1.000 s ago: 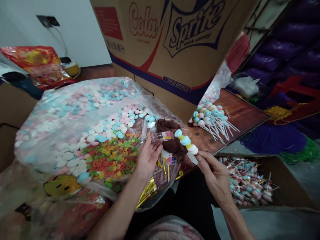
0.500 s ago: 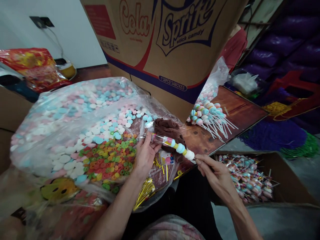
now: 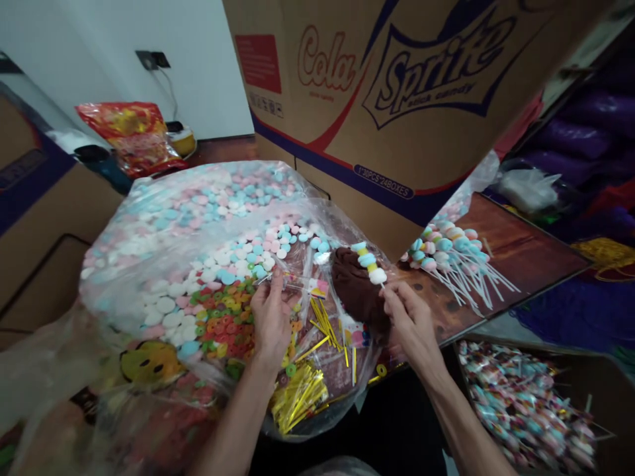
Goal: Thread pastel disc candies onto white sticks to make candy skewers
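My left hand (image 3: 271, 316) pinches a clear plastic wrapper (image 3: 315, 287) with a pink and yellow print, just above the heaped candy. In my right hand (image 3: 411, 322) is the stick of a marshmallow skewer (image 3: 368, 261), tilted up to the left, with blue and white puffs and yellow pieces between them. The skewer and the wrapper are apart. Behind the skewer lies a crumpled dark brown cloth (image 3: 344, 281). Nearer me are gold twist ties (image 3: 300, 390), some loose and some heaped. Small coloured ring gummies (image 3: 223, 320) lie left of my left hand.
A big plastic bag of pastel marshmallow discs (image 3: 198, 205) spreads over the table (image 3: 510, 238). A large cardboard carton (image 3: 337, 125) stands behind. Unwrapped skewers (image 3: 451, 251) lie at its right. A low box (image 3: 608, 377) at lower right holds wrapped ones.
The skewer's far end was in or against the wrapper; now my right hand holds it clear and more upright. The wrapper stays in my left hand. The view has swung left.
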Demonstrator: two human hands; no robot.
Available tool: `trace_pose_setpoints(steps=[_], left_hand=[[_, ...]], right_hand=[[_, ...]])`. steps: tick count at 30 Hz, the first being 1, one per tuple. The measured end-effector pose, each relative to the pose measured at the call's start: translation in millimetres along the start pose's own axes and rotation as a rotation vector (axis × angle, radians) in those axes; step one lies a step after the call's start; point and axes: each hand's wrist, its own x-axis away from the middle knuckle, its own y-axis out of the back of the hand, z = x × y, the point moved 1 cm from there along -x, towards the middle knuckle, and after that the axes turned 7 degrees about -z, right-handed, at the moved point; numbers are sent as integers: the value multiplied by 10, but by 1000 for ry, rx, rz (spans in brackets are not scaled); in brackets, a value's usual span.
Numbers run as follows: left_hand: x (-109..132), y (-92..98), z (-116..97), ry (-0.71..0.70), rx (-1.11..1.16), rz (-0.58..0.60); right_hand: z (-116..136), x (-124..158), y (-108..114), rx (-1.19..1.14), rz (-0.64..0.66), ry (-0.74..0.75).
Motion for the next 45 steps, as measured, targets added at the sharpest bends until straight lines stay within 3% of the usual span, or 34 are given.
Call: trace_pose_setpoints(steps=[5,11,13,16,20,24,29,33,38,45], left_hand=[[51,-1,1,14,8,29],[88,-33,-1,58,15,90],[87,-30,11,71,17,94],[74,-14,37,77,44,66],[43,7,77,64,38,20],[6,20,111,45,15,9],[-15,20,123,45,13,-10],[-18,15,128,48,10,-19],[-13,22,136,59,-6,-5],[21,18,87,67,6,-20]], right_hand=[[-5,-437,-353,300,-63,130],[-137,-737,-575,635,-28,132],[-183,-711,-546,554,-82,141],[-220,-593,-398,210,-254,139],[-269,-406,-149,-179,-494,-25],[-326,-285,-34,-308,-507,-64],[-409,-259,-30,-305,-558,-71],[-403,-272,-43,-69,-492,52],[-162,-255,-136,195,-399,215],[67,-585,-747,214,32,174]])
